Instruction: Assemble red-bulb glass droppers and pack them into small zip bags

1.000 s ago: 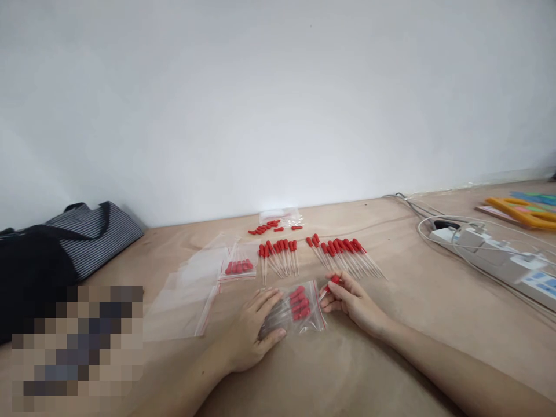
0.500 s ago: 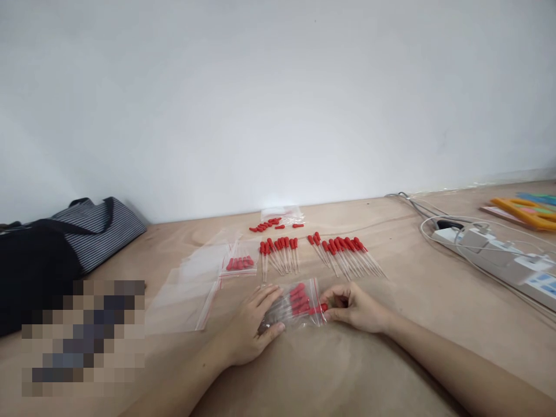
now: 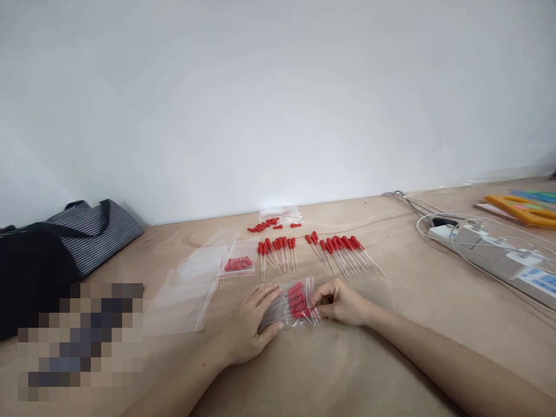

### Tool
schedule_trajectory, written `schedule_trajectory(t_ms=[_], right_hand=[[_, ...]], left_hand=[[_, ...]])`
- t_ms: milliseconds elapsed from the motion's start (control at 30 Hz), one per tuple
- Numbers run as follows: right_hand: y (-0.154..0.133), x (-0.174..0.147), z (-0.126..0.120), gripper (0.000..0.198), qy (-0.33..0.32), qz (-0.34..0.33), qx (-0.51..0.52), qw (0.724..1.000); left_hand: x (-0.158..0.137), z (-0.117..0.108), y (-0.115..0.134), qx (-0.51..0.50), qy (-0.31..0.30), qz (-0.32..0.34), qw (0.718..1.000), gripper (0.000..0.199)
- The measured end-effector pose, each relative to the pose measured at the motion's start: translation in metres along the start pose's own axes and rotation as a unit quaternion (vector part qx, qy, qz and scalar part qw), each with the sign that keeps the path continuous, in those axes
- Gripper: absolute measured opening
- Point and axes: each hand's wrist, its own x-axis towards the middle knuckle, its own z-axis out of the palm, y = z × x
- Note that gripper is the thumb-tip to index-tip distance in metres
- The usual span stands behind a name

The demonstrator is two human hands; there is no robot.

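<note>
A clear zip-lock bag lies on the table in front of me, holding several glass droppers whose red rubber bulbs point right, toward the red-lined mouth. My left hand rests over the bag's left end, its fingers stretched out and the thumb apart. At the mouth, my right hand is closed in a pinch on the bag's edge. Its fingertips are partly hidden. Beyond the bag, loose droppers lie in one group, with a larger group of droppers to the right.
A filled zip-lock bag and a fan of flat clear bags lie to the left. Loose red bulbs sit near the wall. A striped bag stands far left; a power strip with cables lies right.
The dropper at the bag's mouth has gone in to the left, its bulb now beside the others. My right hand has shifted slightly left; my left hand stays in place.
</note>
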Motion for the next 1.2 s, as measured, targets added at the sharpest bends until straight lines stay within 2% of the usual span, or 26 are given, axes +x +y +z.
schedule_trajectory(t_ms=[100, 167, 333, 500, 600, 767, 900, 933, 1000, 1100, 1200], right_hand=[[0.001, 0.003, 0.001, 0.013, 0.036, -0.014, -0.003, 0.999], [0.002, 0.003, 0.001, 0.009, 0.046, -0.028, -0.044, 0.998], [0.005, 0.003, -0.001, 0.011, -0.005, -0.096, -0.137, 0.986], [0.006, 0.003, 0.003, 0.011, 0.075, -0.058, -0.190, 0.977], [0.001, -0.001, 0.009, 0.007, 0.102, -0.080, -0.231, 0.964], [-0.009, -0.005, 0.009, 0.012, 0.046, -0.103, -0.279, 0.954], [-0.006, -0.002, -0.007, 0.012, -0.032, -0.120, -0.182, 0.975], [-0.004, -0.001, -0.012, 0.013, -0.021, -0.110, -0.162, 0.980], [0.000, 0.000, -0.020, 0.016, 0.050, -0.068, -0.155, 0.984], [0.006, 0.004, -0.024, 0.022, 0.149, -0.013, -0.181, 0.972], [0.008, 0.010, -0.022, 0.025, 0.154, -0.019, -0.222, 0.963]], left_hand=[[0.000, 0.000, 0.000, -0.002, -0.001, 0.006, 1.000, 0.053], [0.001, 0.000, 0.000, -0.002, -0.002, 0.004, 1.000, 0.053], [0.001, 0.000, 0.001, 0.002, -0.008, 0.005, 1.000, 0.053], [0.000, 0.001, 0.001, -0.004, 0.002, 0.005, 1.000, 0.053], [0.000, 0.002, 0.000, -0.010, 0.010, 0.010, 1.000, 0.053], [-0.001, 0.005, -0.003, -0.012, 0.011, 0.018, 1.000, 0.054], [-0.001, 0.005, -0.004, -0.008, 0.028, 0.012, 1.000, 0.053], [-0.001, 0.005, -0.004, -0.004, 0.034, 0.013, 0.999, 0.053], [-0.001, 0.004, -0.003, 0.008, 0.045, 0.018, 0.999, 0.052], [-0.001, 0.002, -0.002, 0.016, 0.044, 0.019, 0.999, 0.052], [-0.001, 0.001, -0.002, 0.013, 0.019, 0.028, 0.999, 0.050]])
